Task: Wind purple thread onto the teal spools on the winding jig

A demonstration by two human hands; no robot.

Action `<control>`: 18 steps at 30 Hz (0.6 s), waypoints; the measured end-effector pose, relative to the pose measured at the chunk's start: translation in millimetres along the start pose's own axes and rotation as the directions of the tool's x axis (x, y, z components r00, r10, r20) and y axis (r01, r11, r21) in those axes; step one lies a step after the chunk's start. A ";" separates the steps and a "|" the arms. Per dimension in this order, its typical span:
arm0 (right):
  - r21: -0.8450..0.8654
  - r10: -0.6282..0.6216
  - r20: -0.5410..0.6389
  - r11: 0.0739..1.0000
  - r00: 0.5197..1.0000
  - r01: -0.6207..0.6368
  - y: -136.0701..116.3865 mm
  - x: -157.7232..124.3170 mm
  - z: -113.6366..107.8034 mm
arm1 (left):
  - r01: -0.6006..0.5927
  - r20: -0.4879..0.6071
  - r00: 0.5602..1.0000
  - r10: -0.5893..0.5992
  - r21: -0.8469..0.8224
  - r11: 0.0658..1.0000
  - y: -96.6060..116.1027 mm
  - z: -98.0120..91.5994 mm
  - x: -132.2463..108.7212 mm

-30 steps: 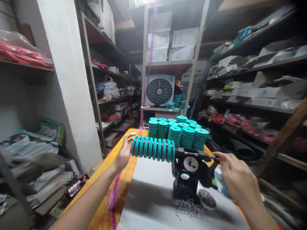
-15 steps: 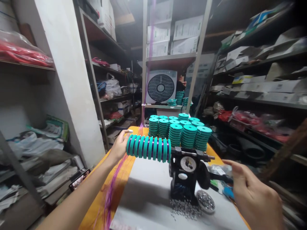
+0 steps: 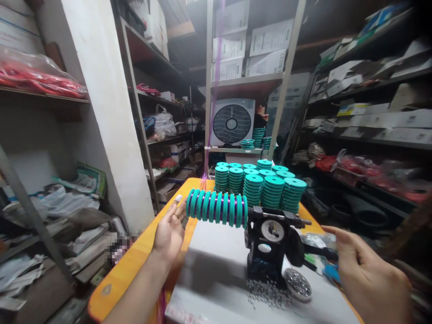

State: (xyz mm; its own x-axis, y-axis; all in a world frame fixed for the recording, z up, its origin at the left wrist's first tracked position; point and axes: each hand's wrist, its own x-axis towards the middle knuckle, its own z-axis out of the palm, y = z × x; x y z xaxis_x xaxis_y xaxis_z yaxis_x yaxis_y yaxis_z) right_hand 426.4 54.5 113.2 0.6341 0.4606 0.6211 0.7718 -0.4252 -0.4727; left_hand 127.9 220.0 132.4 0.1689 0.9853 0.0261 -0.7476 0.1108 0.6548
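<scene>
Currently, winding seems the step in hand: your right hand (image 3: 373, 274) looks clenched around the crank handle (image 3: 322, 252), while your left hand (image 3: 168, 234) grasps nothing, beside the left end of the teal spools (image 3: 213, 208); whether it touches them, I cannot tell. They sit in a row, left of the black winder (image 3: 265, 262), above the tabletop (image 3: 118, 274). The next move probably calls for steady cranking

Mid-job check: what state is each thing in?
Spool row: mounted sideways on the machine, purple showing in gaps
Left hand: open, beside the row's end; contact unclear
Right hand: closed on the crank handle
Green stacks: upright behind the machine
Dish: holding silvery bits, more lying loose nearby
Fan: upright, spinning unclear
</scene>
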 end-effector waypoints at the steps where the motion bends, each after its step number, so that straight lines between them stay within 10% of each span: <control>1: 0.032 0.028 0.026 0.999 0.999 -0.029 -2.4 1.3 -2.0 | 0.029 -0.012 1.000 -0.029 -0.019 0.999 -1.0 3.0 -2.5; 5: 0.076 0.084 0.046 0.993 0.995 -0.088 -6.5 6.0 -4.9 | 0.095 -0.247 0.961 -0.124 -0.127 0.987 -6.5 5.1 -10.0; 10: 0.097 0.087 0.003 0.992 0.996 -0.087 -8.0 4.8 -4.4 | 0.091 -0.046 0.994 -0.099 -0.155 0.984 -5.2 8.4 -8.8; 14: 0.152 0.108 -0.001 0.983 0.994 -0.107 -9.3 2.0 -4.3 | 0.092 -0.213 0.969 -0.127 -0.167 0.982 -5.1 6.3 -5.2; 18: 0.164 0.105 -0.011 0.981 0.994 -0.102 -7.9 1.4 -3.3 | 0.100 -0.066 0.991 -0.118 -0.224 0.969 -7.0 0.0 -2.0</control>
State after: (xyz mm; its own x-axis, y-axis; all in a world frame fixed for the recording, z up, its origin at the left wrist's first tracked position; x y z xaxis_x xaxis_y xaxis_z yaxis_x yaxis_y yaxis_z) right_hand 421.0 55.9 119.9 0.7113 0.4043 0.5750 0.7002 -0.3367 -0.6295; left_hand 132.8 217.2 127.8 0.2130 0.9718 -0.1012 -0.8517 0.2354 0.4682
